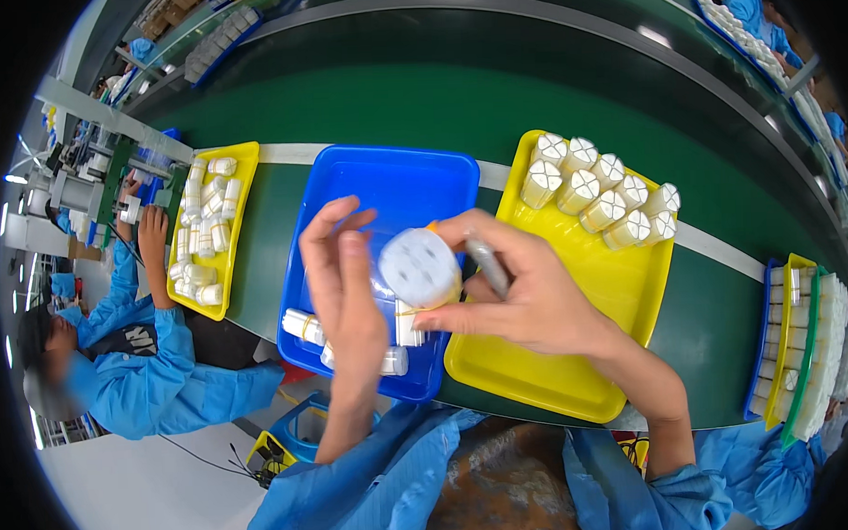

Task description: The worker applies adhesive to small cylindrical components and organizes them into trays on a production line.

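Above the blue tray, my right hand grips a white cylindrical piece between thumb and forefinger. Its round end faces up, with several dark marks and a thin yellowish band near the lower edge. A grey stick-like thing also sits between the fingers of that hand; its kind is unclear. Beside the piece, my left hand is open, fingers raised and apart, and it holds nothing. White cylinders lie in the near part of the blue tray, partly hidden by my hands.
To the right, a yellow tray holds several upright white cylinders with cross-marked ends. Another yellow tray with white rolls stands left, near a co-worker's hand. Stacked trays stand far right. A green belt runs behind.
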The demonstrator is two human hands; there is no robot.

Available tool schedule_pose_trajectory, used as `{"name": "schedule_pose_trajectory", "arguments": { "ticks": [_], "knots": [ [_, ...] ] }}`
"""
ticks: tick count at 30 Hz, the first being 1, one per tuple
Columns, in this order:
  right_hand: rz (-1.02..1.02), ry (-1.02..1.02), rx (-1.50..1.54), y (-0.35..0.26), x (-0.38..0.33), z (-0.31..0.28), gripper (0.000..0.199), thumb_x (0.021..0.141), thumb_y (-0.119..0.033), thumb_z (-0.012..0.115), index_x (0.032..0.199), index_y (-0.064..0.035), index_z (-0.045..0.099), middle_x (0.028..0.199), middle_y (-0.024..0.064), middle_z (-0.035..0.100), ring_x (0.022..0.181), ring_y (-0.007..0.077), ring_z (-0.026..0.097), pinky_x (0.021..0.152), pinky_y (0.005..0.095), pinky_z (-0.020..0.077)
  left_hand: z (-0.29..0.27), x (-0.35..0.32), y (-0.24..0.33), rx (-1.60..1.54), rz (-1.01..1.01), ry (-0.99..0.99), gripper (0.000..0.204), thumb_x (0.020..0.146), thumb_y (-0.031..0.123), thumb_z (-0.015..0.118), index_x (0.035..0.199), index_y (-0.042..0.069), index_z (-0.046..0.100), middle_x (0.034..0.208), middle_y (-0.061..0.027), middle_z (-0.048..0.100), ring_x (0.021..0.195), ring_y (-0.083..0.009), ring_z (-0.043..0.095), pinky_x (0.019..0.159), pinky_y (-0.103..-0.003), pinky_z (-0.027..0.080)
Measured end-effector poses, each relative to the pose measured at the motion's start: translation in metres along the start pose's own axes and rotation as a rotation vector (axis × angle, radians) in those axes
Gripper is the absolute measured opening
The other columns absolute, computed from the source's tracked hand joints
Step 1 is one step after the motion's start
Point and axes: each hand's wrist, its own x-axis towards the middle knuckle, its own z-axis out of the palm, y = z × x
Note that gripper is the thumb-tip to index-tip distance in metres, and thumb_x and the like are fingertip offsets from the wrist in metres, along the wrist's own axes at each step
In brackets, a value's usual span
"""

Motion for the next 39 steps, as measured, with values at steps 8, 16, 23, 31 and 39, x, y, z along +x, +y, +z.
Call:
{"name": "schedule_pose_trajectory", "arguments": {
  "ticks": [8,16,23,31,39],
  "knots": [
    [-0.622,0.185,0.046,0.028,-0.009,-0.027,0.053,0.076,-0.003,0.080,0.121,-0.0043,0.053,0.120,0.0203,0.062,0.112,0.0318,0.062,0.092,0.0412,0.0527,-0.072,0.010,-0.052,1.369,0.049,-0.200,0.057,0.085,0.026,0.074,0.125,-0.003,0.046,0.107,-0.0240,0.063,0.099,-0.0391,0.063,0.081,-0.044,0.050],
    [0.155,0.419,-0.668,-0.011,-0.053,-0.099,0.043,0.081,-0.021,0.078,0.112,-0.0030,0.055,0.107,0.0144,0.065,0.095,0.0248,0.066,0.084,0.0341,0.0520,0.041,0.016,0.006,-0.273,-0.250,-0.350,0.042,0.098,0.025,0.057,0.130,-0.002,0.051,0.133,-0.0178,0.057,0.114,-0.0257,0.061,0.101,-0.040,0.047],
    [0.048,0.273,-1.110,0.037,-0.026,-0.072,0.033,0.083,-0.017,0.070,0.110,-0.0051,0.055,0.105,0.0117,0.061,0.083,0.0353,0.065,0.070,0.0445,0.0523,0.072,0.010,0.016,-0.124,-0.178,-0.254,0.044,0.094,0.018,0.065,0.131,-0.001,0.049,0.118,-0.0108,0.059,0.114,-0.0173,0.055,0.095,-0.032,0.046],
    [-0.067,0.412,-1.033,0.012,-0.021,-0.056,0.029,0.088,-0.017,0.067,0.110,-0.0021,0.055,0.101,0.0132,0.060,0.077,0.0341,0.066,0.068,0.0404,0.0541,0.048,0.011,0.012,-0.378,-0.271,-0.241,0.048,0.078,-0.006,0.053,0.123,0.006,0.040,0.108,-0.0132,0.055,0.089,-0.0210,0.062,0.090,-0.047,0.054],
    [-0.150,0.377,-0.434,0.000,-0.010,-0.034,0.024,0.091,-0.011,0.060,0.112,-0.0002,0.057,0.097,0.0168,0.062,0.086,0.0332,0.065,0.074,0.0382,0.0509,0.046,0.000,-0.005,-0.291,-0.368,-0.402,0.046,0.092,0.005,0.062,0.130,0.008,0.035,0.120,-0.0109,0.048,0.096,-0.0165,0.057,0.088,-0.035,0.050]
  ]
}}
